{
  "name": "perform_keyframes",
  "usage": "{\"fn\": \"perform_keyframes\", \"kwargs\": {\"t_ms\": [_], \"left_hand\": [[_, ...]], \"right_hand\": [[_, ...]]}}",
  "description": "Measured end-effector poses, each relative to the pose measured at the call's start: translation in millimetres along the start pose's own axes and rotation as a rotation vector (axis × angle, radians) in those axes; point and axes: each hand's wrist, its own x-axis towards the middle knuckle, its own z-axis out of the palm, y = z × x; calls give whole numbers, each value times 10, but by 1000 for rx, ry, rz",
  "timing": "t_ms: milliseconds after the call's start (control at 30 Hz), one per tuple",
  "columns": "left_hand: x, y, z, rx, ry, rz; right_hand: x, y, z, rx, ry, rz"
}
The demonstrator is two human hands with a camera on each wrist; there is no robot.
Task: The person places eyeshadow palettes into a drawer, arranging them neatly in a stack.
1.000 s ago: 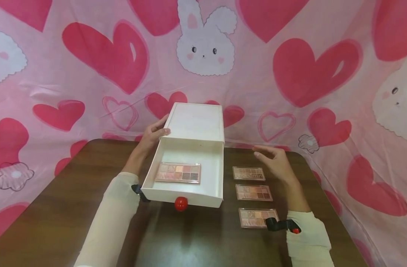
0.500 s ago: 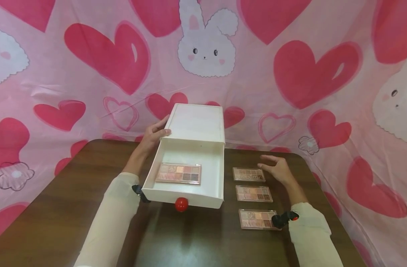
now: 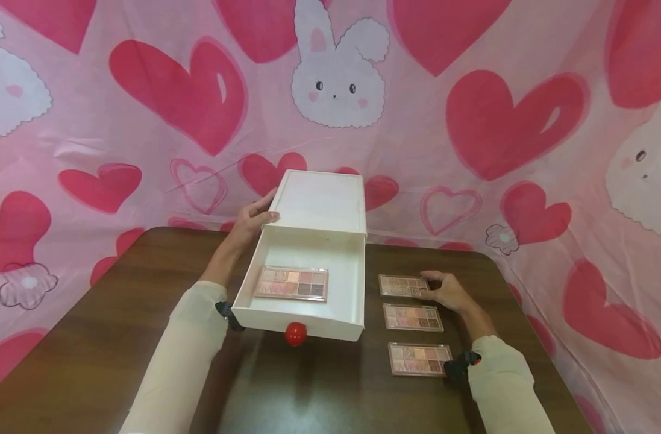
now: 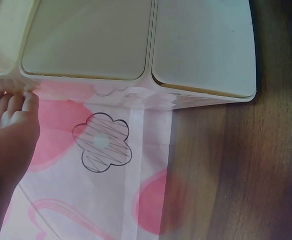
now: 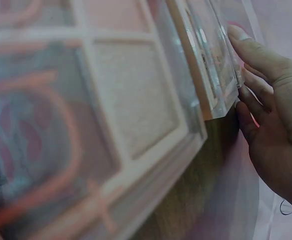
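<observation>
My left hand [image 3: 252, 220] is at the left side of a white drawer unit [image 3: 317, 199], thumb on the top edge and fingers along the side wall. The unit's top drawer [image 3: 343, 286], with a red round knob [image 3: 295, 334], is pulled out. One eyeshadow palette [image 3: 292, 283] lies inside it, toward the left. My right hand [image 3: 451, 294] pinches the right end of the farthest palette [image 3: 400, 285], which lies on the table. Nearer in that row are a middle palette [image 3: 413, 317] and a near palette [image 3: 419, 360]. In the right wrist view, the thumb and fingers meet a palette's end [image 5: 220, 95].
Two lower drawers with white fronts [image 4: 86, 40] are pushed in, as the left wrist view shows. A dark wooden table [image 3: 308, 398] carries everything. A pink cloth [image 3: 417, 138] with hearts and rabbits hangs behind and at the right.
My right hand has come down and toward me, from above the table behind the palettes onto the far palette's right end. The left hand and the drawer unit have stayed put.
</observation>
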Motion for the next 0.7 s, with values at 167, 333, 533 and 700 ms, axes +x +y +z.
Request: {"fn": "perform_keyframes", "kwargs": {"t_ms": [167, 333, 533, 700], "left_hand": [[-5, -4, -2, 28, 7, -9], [-29, 6, -5, 23, 6, -13], [-33, 3, -15, 3, -6, -2], [-20, 14, -15, 19, -9, 1]], "right_hand": [[12, 15, 27, -38, 9, -57], [54, 44, 39, -85, 7, -81], [86, 79, 63, -88, 9, -87], [89, 89, 64, -76, 21, -73]]}}
